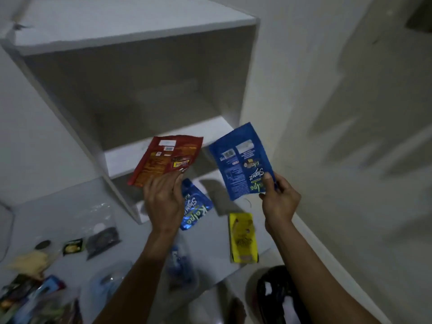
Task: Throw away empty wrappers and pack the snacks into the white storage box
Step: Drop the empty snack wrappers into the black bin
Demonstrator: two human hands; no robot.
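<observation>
A: What's the big piece up top?

B: A white open-fronted shelf unit of flat boards (140, 26), seen tilted. One white shelf board (131, 157) crosses it low down, and its top panel has a dark scuff near the left end.

A: And to the right of it?

B: A pale painted wall (350, 90), with a white skirting strip (327, 249) along its foot.

A: Below?

B: A flat white tabletop (58, 206) just in front of the unit. A small dark round disc (42, 244) lies near its left edge. Beside the table's right corner, at the bottom, is a glossy black rounded object (275, 291); too blurred to identify.
</observation>
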